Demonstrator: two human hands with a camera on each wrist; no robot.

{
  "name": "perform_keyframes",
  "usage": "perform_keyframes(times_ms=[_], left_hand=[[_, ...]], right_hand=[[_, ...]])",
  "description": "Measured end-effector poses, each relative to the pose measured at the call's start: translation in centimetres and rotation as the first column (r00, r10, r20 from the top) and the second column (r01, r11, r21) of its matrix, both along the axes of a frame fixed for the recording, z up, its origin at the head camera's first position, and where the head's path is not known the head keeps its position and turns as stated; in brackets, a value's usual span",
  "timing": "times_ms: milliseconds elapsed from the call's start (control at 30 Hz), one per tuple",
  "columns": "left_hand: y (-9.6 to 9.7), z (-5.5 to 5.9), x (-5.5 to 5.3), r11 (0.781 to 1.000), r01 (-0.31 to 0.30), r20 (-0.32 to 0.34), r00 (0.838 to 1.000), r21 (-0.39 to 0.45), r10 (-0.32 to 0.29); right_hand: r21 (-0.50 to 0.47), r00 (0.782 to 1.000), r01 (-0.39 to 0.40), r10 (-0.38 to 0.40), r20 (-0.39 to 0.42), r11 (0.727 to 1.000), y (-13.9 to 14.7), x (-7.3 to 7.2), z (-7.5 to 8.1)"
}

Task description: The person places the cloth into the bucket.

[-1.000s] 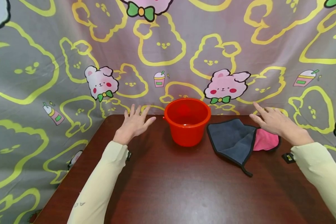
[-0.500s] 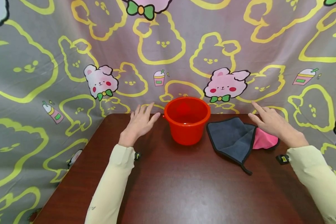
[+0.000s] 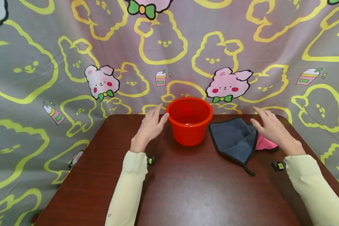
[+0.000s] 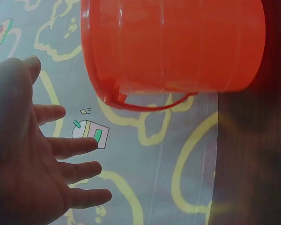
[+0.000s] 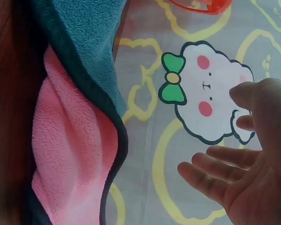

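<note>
A red plastic bucket (image 3: 189,135) stands upright near the back edge of the table. My left hand (image 3: 151,127) is spread just left of its rim, with nothing in it. In the left wrist view the bucket's thin handle (image 4: 164,108) hangs along its side, and the palm and fingers of the left hand (image 4: 42,154) show apart from the bucket. To the right of the bucket lies a folded cloth, dark grey (image 3: 234,138) on one face and pink (image 5: 75,150) on the other, with black edging. My right hand (image 3: 271,128) hovers over its pink end, fingers extended and holding nothing.
The dark brown wooden table (image 3: 197,194) has a glossy top. A grey curtain (image 3: 169,53) printed with yellow outlines and cartoon bunnies hangs close behind it and along the left side. A black loop (image 3: 249,171) on the cloth points toward the front.
My left hand has moved right, up to the bucket's rim. The right hand has shifted slightly left over the cloth. Bucket and cloth have stayed in place.
</note>
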State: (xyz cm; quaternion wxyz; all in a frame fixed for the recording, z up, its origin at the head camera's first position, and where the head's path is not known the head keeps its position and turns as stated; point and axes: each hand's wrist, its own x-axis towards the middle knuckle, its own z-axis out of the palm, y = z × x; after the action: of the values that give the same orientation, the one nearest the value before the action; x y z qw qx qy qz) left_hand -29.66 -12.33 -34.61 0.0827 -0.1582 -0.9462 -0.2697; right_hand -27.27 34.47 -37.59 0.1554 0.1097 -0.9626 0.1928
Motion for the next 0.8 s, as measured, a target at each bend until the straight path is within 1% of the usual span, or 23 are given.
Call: perform_keyframes(times_ms=[167,267,333,433,567,667,800], left_hand=[[0.7,-0.7,0.1,0.996,-0.019,0.014,1.0,0.085,0.018],[1.3,-1.2,0.0,0.991,-0.026,-0.002,1.0,0.132,0.027],[1.7,-1.6,-0.1,0.987,-0.031,-0.017,0.999,0.16,0.034],[2.2,-2.1,-0.4,0.981,-0.038,-0.03,0.999,0.191,0.045],[2.8,-2.8,-0.5,0.966,-0.041,-0.017,0.999,0.253,0.047],[3.2,-3.1,-0.6,0.955,-0.045,-0.01,0.999,0.294,0.051],[3.8,-3.3,-0.5,0.937,-0.047,-0.007,0.999,0.347,0.053]], right_hand=[[0.003,0.999,-0.022,0.022,-0.043,1.0,0.1,0.1,-0.6],[-0.003,0.997,-0.012,0.012,-0.071,1.0,0.3,0.0,-0.9],[-0.015,0.997,-0.006,0.005,-0.074,1.0,0.4,0.0,-1.1],[-0.022,0.999,-0.003,0.002,-0.038,1.0,0.4,-0.1,-1.6],[0.003,1.0,-0.011,0.011,0.026,1.0,0.4,-0.2,-2.1],[0.023,0.999,-0.017,0.016,0.045,1.0,0.5,-0.1,-2.2],[0.038,0.995,-0.004,0.0,0.097,0.999,0.7,-0.1,-2.4]])
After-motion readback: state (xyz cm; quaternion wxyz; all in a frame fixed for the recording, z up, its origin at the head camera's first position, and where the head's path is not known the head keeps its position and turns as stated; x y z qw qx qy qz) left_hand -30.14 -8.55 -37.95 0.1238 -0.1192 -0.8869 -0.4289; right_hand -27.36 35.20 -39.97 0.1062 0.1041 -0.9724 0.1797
